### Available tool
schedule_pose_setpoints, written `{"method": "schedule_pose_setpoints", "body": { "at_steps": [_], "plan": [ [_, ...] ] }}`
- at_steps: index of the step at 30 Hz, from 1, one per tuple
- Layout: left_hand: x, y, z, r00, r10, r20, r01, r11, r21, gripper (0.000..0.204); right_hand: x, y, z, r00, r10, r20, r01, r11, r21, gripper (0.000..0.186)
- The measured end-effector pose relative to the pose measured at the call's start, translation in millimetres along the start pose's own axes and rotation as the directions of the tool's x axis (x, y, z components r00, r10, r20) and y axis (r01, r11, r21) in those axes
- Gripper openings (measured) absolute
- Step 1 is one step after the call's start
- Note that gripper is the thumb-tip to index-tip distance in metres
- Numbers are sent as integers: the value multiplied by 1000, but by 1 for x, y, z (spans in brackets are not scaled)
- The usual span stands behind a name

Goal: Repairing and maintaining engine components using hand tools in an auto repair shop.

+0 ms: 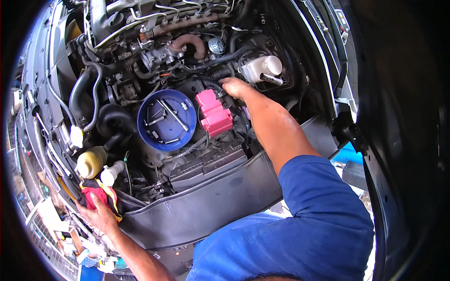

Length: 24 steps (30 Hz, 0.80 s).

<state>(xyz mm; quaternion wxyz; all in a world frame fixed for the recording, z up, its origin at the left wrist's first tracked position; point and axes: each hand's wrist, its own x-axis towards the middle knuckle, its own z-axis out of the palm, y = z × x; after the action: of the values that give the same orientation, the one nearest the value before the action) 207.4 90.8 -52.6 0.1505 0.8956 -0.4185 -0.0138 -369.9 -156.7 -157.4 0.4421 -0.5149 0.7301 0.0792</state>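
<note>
My right hand (235, 88) reaches deep into the engine bay, just beyond a pink plastic cover (216, 119). Its fingers are curled together beside a dark corrugated hose (228, 101); their tips, and whatever they grip, cannot be made out. At the lower left, my left hand (99, 216) rests on the bay's front edge with fingers extended. It touches a red, yellow and black cloth (96, 193). A round blue tray (165, 144) sits left of the pink cover, holding a long metal ratchet or extension bar (174, 115) and several smaller metal tool pieces.
A grey protective cover (201, 206) drapes over the near fender. A white fluid reservoir (260, 70) stands at the far right, and a yellowish reservoir (91, 162) with a white cap (111, 174) at the left. The engine (159, 23) fills the far side, with hoses and metal pipes.
</note>
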Motion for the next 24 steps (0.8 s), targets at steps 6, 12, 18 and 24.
{"method": "schedule_pose_setpoints", "body": {
  "at_steps": [6,12,18,24],
  "plan": [
    [8,19,22,985,-169,-35,171,983,61,91,-3,-11,3,997,-78,23,80,910,-407,70],
    [10,22,23,989,-147,13,144,982,119,82,27,9,11,983,-176,50,171,794,-583,33],
    [10,30,20,984,-179,25,173,972,162,80,24,8,-7,978,-12,208,97,911,-402,34],
    [10,35,18,971,-231,60,218,961,168,83,3,-10,-15,982,54,183,45,865,-499,53]
  ]
}}
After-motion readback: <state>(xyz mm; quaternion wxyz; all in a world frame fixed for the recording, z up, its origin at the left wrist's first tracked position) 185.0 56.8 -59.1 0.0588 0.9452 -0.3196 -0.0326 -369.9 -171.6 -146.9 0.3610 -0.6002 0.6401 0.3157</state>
